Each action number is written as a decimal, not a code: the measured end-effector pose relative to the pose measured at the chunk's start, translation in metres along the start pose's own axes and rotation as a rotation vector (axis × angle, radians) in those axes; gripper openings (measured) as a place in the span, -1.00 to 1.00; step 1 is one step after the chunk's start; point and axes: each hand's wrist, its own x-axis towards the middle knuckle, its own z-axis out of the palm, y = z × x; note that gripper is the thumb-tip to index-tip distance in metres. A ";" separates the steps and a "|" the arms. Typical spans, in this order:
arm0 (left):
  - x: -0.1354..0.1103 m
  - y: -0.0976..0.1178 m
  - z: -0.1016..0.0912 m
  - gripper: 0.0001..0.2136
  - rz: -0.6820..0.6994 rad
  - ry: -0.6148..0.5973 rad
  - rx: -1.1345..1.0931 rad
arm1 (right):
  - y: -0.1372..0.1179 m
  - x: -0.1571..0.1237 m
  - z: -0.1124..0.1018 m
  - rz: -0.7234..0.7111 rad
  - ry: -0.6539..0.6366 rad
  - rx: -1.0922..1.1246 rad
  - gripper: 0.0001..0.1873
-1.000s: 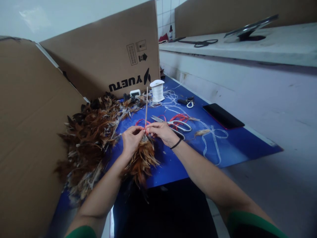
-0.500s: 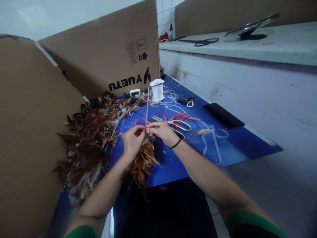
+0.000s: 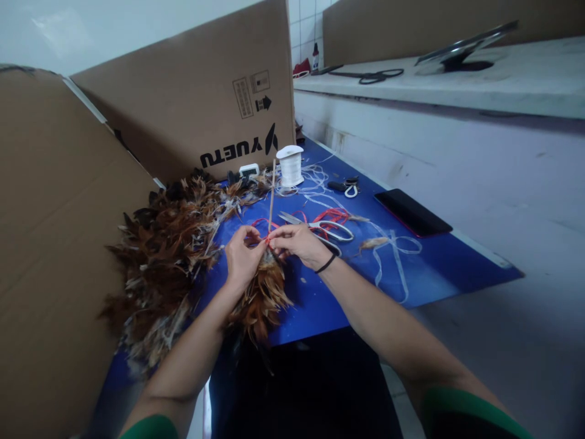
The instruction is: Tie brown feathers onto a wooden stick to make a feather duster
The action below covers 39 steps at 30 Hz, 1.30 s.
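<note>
My left hand [image 3: 244,253] and my right hand [image 3: 297,244] meet over the blue table, both pinching a red ribbon [image 3: 267,240] where it crosses a thin wooden stick [image 3: 272,198]. The stick points up and away from me. Below the fingers hangs a bunch of brown feathers [image 3: 265,292], at the stick's near end; the join is hidden by my hands. Just behind my right hand lie scissors [image 3: 331,230] with white handles, blades apart, beside more loose red ribbon [image 3: 333,215].
A large heap of brown feathers [image 3: 169,244] lies left, against cardboard boxes [image 3: 183,91]. At the back stands a spool of white ribbon [image 3: 290,166], its strands trailing right. A small black cutter [image 3: 343,186] and a phone [image 3: 411,212] lie along the wall side.
My left hand's fingers have shifted slightly, with the index finger raised and bent more. The feather bunch has moved a little left. All else looks the same.
</note>
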 end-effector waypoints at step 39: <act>0.006 -0.009 0.006 -0.76 -0.351 -0.291 -0.428 | 0.008 0.001 0.004 -0.379 0.040 -0.355 -0.96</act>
